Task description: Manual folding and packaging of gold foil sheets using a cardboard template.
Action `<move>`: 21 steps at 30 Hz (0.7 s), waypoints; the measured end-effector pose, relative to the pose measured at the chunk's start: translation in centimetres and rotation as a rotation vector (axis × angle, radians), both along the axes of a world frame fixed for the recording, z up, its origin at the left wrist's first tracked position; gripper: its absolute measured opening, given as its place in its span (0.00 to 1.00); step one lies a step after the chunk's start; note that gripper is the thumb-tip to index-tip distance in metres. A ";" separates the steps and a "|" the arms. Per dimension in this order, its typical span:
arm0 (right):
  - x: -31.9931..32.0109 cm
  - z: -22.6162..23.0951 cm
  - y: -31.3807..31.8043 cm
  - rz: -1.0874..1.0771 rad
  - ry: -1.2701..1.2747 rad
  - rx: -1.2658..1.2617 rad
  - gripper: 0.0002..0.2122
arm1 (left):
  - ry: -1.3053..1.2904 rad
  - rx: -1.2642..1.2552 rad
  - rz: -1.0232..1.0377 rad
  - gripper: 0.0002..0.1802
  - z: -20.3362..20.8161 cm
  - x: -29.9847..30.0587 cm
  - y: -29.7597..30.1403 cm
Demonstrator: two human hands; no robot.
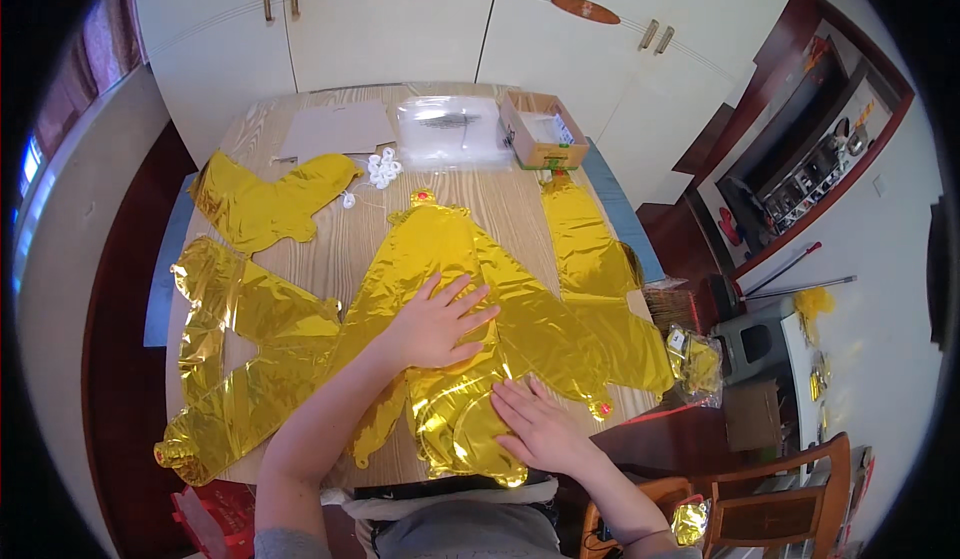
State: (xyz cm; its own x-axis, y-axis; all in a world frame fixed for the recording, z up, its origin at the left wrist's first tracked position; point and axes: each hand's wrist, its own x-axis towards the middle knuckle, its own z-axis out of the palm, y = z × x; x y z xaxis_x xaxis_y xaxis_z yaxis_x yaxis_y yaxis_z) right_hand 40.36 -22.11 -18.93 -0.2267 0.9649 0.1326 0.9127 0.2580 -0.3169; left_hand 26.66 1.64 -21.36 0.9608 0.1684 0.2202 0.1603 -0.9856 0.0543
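Here, head view, left hand (pixel 435 329): palm down on central gold foil (pixel 435 239), fingers spread wide, gripping nothing.
Right hand (pixel 540 429): flat on near end, fingers slightly parted, gripping nothing; probably steadying slick material.
Central gold foil: middle of worktop (pixel 350 249), probably for easy reach.
Sides: crowded by left foil (pixel 285 307), right foil (pixel 585 249).
Far edge: white rolls (pixel 383 169), clear packet (pixel 435 146), carton (pixel 550 155), likely parked aside.

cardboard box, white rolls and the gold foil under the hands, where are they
cardboard box (pixel 548 156): head view, near wall
white rolls (pixel 384 169): head view, middle of the cluster
gold foil (pixel 520 337): head view, uncovered middle
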 end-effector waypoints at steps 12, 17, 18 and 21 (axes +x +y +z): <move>1.6 -0.1 0.9 0.006 0.031 -0.143 0.22 | 0.024 0.000 0.007 0.34 -0.1 -0.1 0.1; 2.6 -0.5 1.5 0.020 -0.077 -0.142 0.30 | 0.040 -0.002 0.000 0.34 0.2 0.0 0.0; 2.7 -0.5 1.6 0.018 -0.108 -0.141 0.32 | 0.052 0.000 0.002 0.35 0.2 0.1 0.0; 2.9 0.1 2.2 0.008 -0.192 -0.146 0.40 | 0.079 0.005 0.009 0.36 0.3 0.0 -0.1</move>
